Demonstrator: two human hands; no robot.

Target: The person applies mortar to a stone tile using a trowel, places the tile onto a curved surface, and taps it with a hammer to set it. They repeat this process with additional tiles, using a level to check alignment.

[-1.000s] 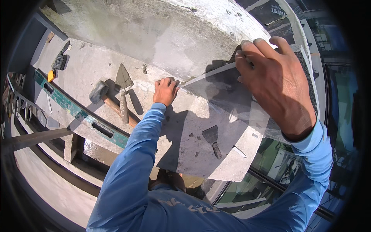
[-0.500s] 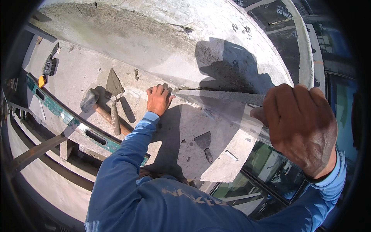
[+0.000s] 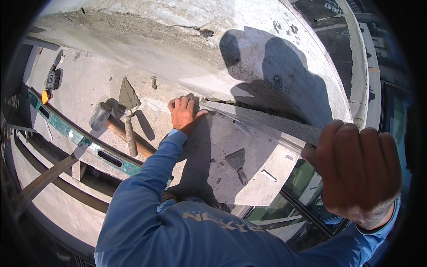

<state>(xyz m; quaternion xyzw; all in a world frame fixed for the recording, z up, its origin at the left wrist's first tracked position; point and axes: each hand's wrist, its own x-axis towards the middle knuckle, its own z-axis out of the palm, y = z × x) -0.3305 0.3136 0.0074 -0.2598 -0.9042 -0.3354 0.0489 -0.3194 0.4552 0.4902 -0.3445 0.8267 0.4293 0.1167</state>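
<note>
My right hand (image 3: 358,171), large at the right, is closed round the near right end of a long straight strip (image 3: 271,121). The strip has a rough grey upper face and slants along the foot of the curved concrete wall (image 3: 178,49). My left hand (image 3: 182,115) rests on the concrete slab (image 3: 100,71) beside the strip's far end, thumb stretched out and fingers slightly bent. Whether its fingertips touch the strip is not clear. A putty knife (image 3: 237,162) lies in shade below the strip. Left of my left hand are a pointed trowel (image 3: 130,100) and a wooden-handled hammer (image 3: 101,116).
A green spirit level (image 3: 75,132) runs along the slab's left edge. Beyond it are a metal bar (image 3: 46,180) and ledges. A tape measure (image 3: 52,80) lies at the far left. Glass panes (image 3: 307,189) lie below the slab's right edge.
My right hand has moved slightly down and right, and the strip's right end has dropped and turned with it. My left hand stays at about the same place, its thumb more spread.
</note>
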